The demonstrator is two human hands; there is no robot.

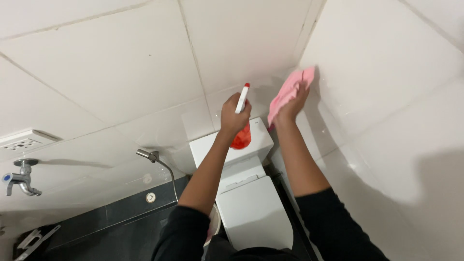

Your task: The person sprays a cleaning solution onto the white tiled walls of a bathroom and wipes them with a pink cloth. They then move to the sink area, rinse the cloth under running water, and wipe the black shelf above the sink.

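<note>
Above the toilet (253, 203), your left hand (234, 116) grips a red spray bottle (241, 135) ready to aim, while your right hand (292, 104) presses a pink cloth (290, 89) flat to the wall tiles (382, 63) for wiping.

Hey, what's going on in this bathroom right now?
A person stands over a white toilet. The right hand presses a pink cloth against the white wall tiles near the corner. The left hand grips a red spray bottle with a white nozzle, raised in front of the cistern.
</note>
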